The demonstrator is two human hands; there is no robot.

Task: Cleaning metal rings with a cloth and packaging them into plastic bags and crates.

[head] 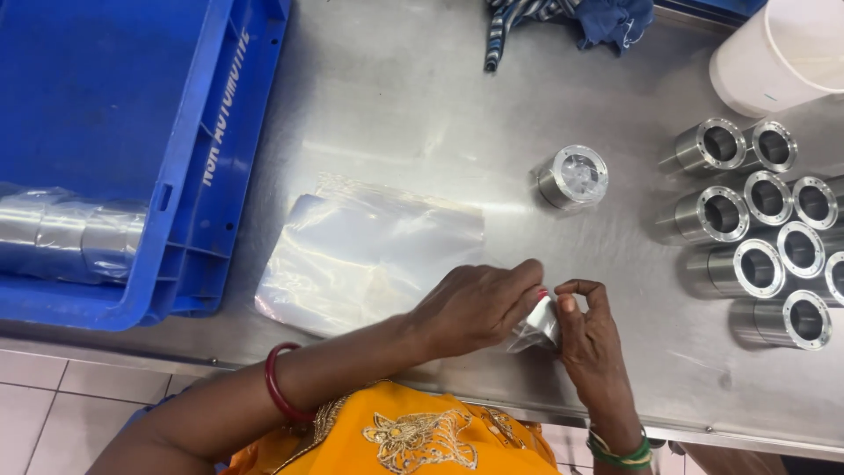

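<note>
My left hand [479, 303] and my right hand [589, 330] meet over the front edge of a steel table [413, 97]. Between their fingertips they pinch a small clear plastic bag [538, 327], crumpled. A pile of flat clear plastic bags [365, 251] lies just left of my left hand. One short steel cylinder [573, 176] with a plastic-covered top stands alone beyond my hands. A group of several hollow steel cylinders [756, 246] stands upright at the right of the table.
A blue plastic crate [149, 114] fills the left side, with bagged steel cylinders [66, 237] in it. A white round container [782, 53] stands at the back right. A blue and striped cloth [563, 22] lies at the back edge. Tiled floor shows below.
</note>
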